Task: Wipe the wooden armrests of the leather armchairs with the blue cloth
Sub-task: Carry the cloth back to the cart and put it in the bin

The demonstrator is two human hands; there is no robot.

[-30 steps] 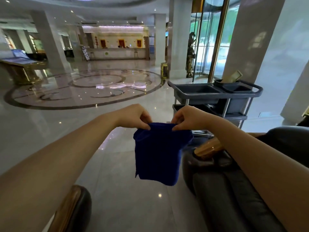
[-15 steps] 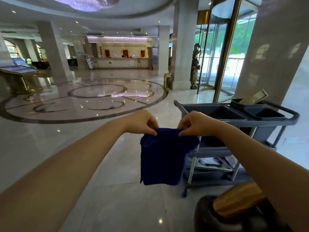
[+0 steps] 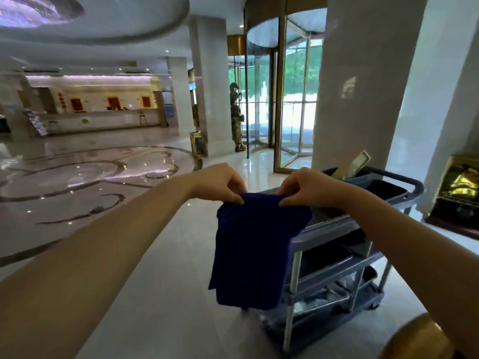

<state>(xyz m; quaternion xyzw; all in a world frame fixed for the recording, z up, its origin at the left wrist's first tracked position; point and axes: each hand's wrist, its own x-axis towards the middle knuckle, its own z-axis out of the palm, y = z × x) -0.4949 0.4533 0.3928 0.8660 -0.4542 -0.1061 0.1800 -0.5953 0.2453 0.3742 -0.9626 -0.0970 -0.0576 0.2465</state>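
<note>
One blue cloth [image 3: 255, 250] pinched at its top edge by two hands, left hand [image 3: 220, 183] and right hand [image 3: 308, 189]; one grey cart [image 3: 344, 255] behind.

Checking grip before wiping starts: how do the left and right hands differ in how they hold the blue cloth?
The left hand pinches the blue cloth at its top left corner; the right hand pinches the top right. The left hand shows against bare floor; the right hand is in front of the grey cart. Both pinch from above, cloth hanging free.

A grey service cart [image 3: 344, 244] stands on marble floor [image 3: 160, 255] near a revolving door [image 3: 280, 99].
</note>
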